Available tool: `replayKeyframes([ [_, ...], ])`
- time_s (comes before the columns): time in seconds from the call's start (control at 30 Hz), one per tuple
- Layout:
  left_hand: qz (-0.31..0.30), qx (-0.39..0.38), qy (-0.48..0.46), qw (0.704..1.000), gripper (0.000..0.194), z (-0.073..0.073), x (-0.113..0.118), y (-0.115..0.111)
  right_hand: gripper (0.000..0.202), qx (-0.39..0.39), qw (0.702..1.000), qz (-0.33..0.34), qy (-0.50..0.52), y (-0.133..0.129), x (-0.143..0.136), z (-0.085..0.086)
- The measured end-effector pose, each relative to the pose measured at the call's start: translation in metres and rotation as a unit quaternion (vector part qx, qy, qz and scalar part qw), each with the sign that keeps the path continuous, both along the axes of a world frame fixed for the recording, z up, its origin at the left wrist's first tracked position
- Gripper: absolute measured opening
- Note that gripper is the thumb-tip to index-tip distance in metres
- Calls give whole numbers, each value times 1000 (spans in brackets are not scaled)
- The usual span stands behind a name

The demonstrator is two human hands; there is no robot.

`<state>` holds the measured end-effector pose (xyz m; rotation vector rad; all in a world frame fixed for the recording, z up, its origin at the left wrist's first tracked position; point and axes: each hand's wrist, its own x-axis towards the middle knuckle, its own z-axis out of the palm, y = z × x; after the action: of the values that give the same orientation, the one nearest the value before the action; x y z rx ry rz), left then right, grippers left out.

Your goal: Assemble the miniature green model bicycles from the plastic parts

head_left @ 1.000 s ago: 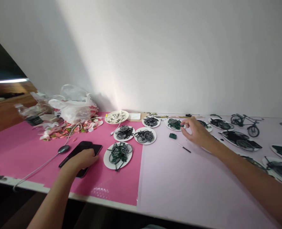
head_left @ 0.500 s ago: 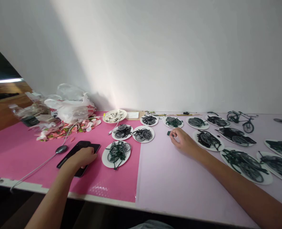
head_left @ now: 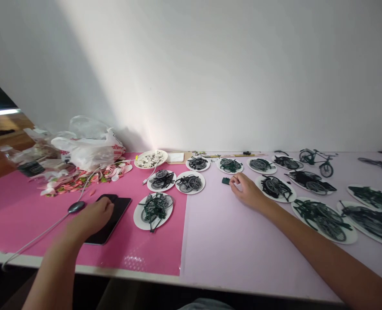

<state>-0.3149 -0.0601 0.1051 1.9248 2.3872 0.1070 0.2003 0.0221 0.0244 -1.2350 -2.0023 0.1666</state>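
My right hand (head_left: 247, 189) is closed in a pinch on a small dark green plastic piece (head_left: 225, 181), low over the lilac tabletop. My left hand (head_left: 96, 215) lies over a flat black tablet (head_left: 116, 219) with its fingers curled. A smaller black object (head_left: 109, 198) shows just behind its knuckles; whether the fingers grip it is hidden. Right of the tablet, a white plate (head_left: 137, 217) bears dark green and grey model bicycle parts (head_left: 155, 211). Beyond my right hand stands another plate of parts (head_left: 230, 165).
More plates of bicycle parts (head_left: 276, 188) spread across the right side. An assembled toy bicycle (head_left: 316, 160) stands at the back right. Pink petals (head_left: 81, 178), plastic bags (head_left: 90, 148) and a cable with a dark puck (head_left: 76, 207) lie left. A wall (head_left: 191, 86) rises behind the table.
My left hand has slid left and back over the tablet, uncovering more of its right side. My right hand keeps its pinch on the green piece, nearly still. The view has shifted slightly.
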Motion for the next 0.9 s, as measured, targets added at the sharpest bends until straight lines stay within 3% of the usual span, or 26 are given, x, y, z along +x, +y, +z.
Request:
replayKeyframes([
  [0.1,24,-10,37,999,28,11,11,-7,21,-1,1000,7,1,-1,-2,0],
  [0.17,12,-27,2,1000,30,14,21,-11,21,1,1000,10,-1,-3,-4,0],
  [0.27,-29,-9,-48,998,32,16,33,-14,21,6,1000,12,-8,-5,-5,0],
  [0.37,-15,-9,-19,1000,28,16,38,-15,21,9,1000,17,-9,-5,-5,0],
  [0.53,27,-108,-15,994,29,3,31,-7,21,-5,1000,15,-4,-4,-3,-2],
  [0.7,9,-87,-23,996,33,-13,23,8,21,-17,1000,22,3,-1,-4,-7],
  [0.9,29,-92,3,995,36,-19,25,11,24,-31,999,29,12,-1,-8,-12],
])
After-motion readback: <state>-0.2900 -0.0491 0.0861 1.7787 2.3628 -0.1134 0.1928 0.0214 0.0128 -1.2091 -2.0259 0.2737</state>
